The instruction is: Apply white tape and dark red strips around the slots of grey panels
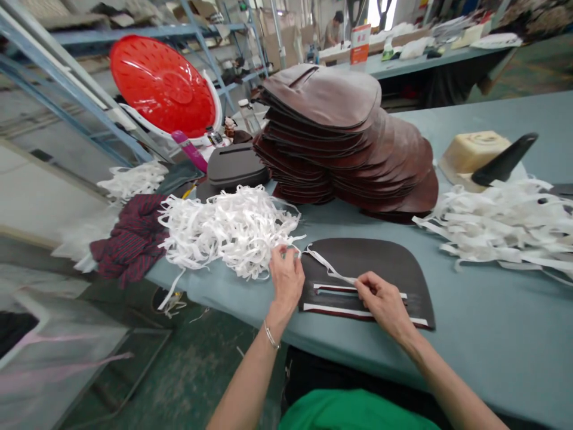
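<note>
A dark brown leather piece lies flat on the grey-blue table in front of me, with white tape strips along its near edge and slot. My right hand rests on it, fingers pinched on one end of a thin white tape strip. My left hand pinches the strip's other end at the piece's left edge, beside a loose heap of white strips.
A tall stack of brown leather pieces stands behind. More white strips lie at the right near a cream block and black tool. A striped cloth, a red round lid and blue shelving sit at the left.
</note>
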{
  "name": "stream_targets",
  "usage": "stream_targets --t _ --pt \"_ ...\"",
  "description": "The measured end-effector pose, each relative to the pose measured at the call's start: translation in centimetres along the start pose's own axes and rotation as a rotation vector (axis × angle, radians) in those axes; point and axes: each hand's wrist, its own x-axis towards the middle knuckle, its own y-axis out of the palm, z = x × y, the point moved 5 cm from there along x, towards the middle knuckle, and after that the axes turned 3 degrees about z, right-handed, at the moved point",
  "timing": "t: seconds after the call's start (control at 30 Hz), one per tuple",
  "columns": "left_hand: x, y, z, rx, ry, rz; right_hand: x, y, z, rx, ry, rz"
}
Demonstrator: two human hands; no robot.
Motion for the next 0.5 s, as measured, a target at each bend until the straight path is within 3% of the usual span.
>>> stream_targets --t 0.1,0.17,0.23,0.33,0.4,0.5 --pt "1.0 -1.8 0.7 0.004 -0.079 -0.125 0.2 -0.1 0.0 0.084 0.046 0.002" --pt "1.3 -2.5 -0.3 -0.038 -0.034 -0.126 0.3 0.2 -0.1 0.125 0.073 0.014" --pt "1.2 -2.2 -2.6 -0.154 0.130 0.044 0.5 0.6 -0.1 0.157 0.076 0.045" --pt "-0.1 -0.6 -6.0 -0.304 0.362 0.404 0.5 0.9 0.5 0.186 0.045 0.087" --pt "-0.7 0.3 -7.0 -0.358 0.370 0.525 0.4 0.5 1.0 0.205 0.044 0.072" --pt "-0.6 0.9 -7.4 -0.505 0.218 0.546 0.3 -0.2 1.5 0.324 0.046 0.020"
